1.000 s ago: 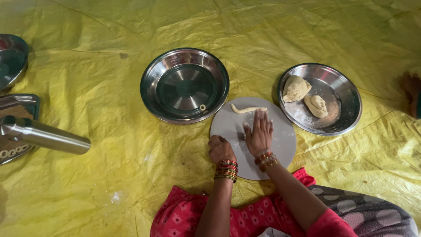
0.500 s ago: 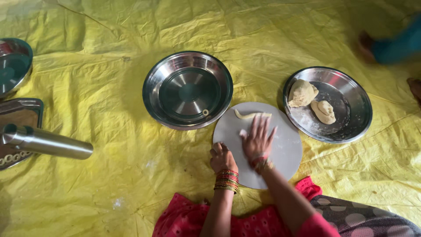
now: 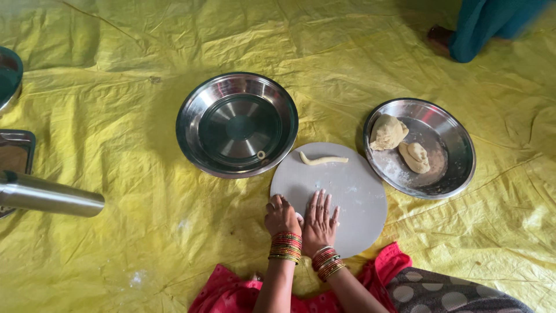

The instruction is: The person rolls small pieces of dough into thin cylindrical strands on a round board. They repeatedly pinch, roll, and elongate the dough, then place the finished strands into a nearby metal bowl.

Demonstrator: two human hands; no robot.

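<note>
Left hand (image 3: 282, 215): curled, fingers bent, resting at near-left edge of round grey board (image 3: 347, 197); whether it grips anything, cannot tell. Right hand (image 3: 319, 220): flat, fingers spread, palm pressed on board just beside left. Thin dough roll (image 3: 323, 159) at board's far edge. Beyond left: empty steel bowl (image 3: 237, 124). Beyond right: steel plate (image 3: 446, 174) holding two dough lumps (image 3: 387, 131). All on yellow sheet (image 3: 116, 87).

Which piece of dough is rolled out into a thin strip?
The dough strip lying on the round white board, at its far edge. The two dough lumps in the steel plate on the right are thick and rounded.
</note>
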